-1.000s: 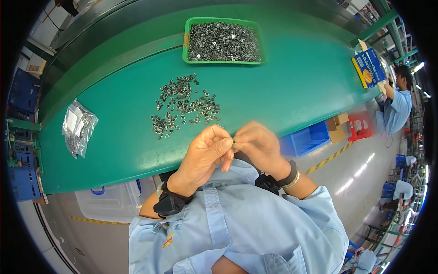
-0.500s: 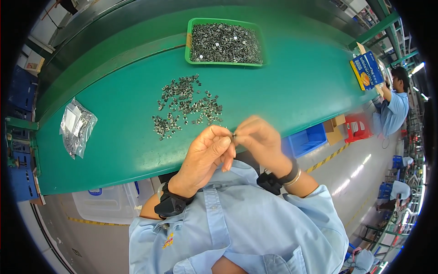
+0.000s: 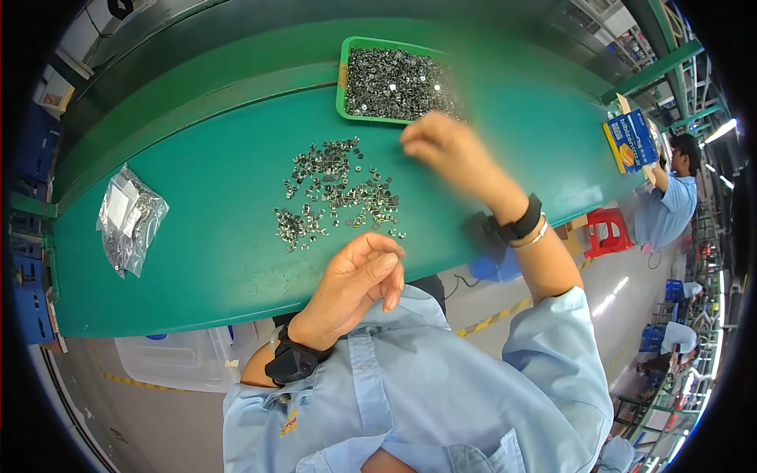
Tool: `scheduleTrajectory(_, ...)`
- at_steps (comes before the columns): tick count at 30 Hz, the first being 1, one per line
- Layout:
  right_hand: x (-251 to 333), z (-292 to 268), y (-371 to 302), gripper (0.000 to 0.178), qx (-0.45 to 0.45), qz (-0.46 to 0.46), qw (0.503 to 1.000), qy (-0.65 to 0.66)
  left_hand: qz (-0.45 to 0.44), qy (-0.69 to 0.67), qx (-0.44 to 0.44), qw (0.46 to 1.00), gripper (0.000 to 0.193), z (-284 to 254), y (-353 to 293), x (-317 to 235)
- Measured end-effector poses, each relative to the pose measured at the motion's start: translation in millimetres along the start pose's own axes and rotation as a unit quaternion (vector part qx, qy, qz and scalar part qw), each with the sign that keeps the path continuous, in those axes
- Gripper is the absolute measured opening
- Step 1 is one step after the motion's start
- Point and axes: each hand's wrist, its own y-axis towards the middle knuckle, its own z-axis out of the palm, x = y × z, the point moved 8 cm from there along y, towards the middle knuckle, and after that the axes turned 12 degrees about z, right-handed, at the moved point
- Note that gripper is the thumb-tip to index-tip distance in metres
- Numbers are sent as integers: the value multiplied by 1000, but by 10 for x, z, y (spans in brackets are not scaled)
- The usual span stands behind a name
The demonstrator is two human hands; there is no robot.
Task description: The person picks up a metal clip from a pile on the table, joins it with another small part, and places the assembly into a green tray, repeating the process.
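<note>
My left hand is at the near edge of the green table, its fingers curled and the thumb laid against the index finger. Whatever it may pinch is hidden. Reaching forward over the table, my right hand is just in front of the green tray, smeared by motion; its fingers point left and I cannot make out anything in them. The tray is full of small shiny metal pieces. A loose scatter of similar small metal pieces lies on the table, left of my right hand and beyond my left.
A clear plastic bag of small parts lies on the left of the table. At the far right stands a blue and yellow box, with a co-worker behind it. A red stool and clear bin are below table level.
My hands have come apart. The right has swung forward and right toward the tray; the left has stayed nearly in place, fingers still curled. The view has shifted slightly.
</note>
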Motion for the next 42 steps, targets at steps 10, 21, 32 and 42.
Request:
scheduleTrajectory(10, 215, 293, -260, 13, 106, -42, 990, -85, -1, -11, -4, 1000, 14, 1, 43, -8)
scheduleTrajectory(21, 713, 76, -869, 21, 32, -145, 989, 20, 51, 82, -72, 993, 22, 8, 91, -35)
scheduleTrajectory(32, 663, 10, -1064, 22, -23, -128, 990, 60, 40, 82, -55, 994, 20, 61, 34, 19)
scheduleTrajectory(42, 618, -7, -1191, 21, -72, -134, 988, 41, 47, 91, -67, 992, 21, 93, 16, 31)
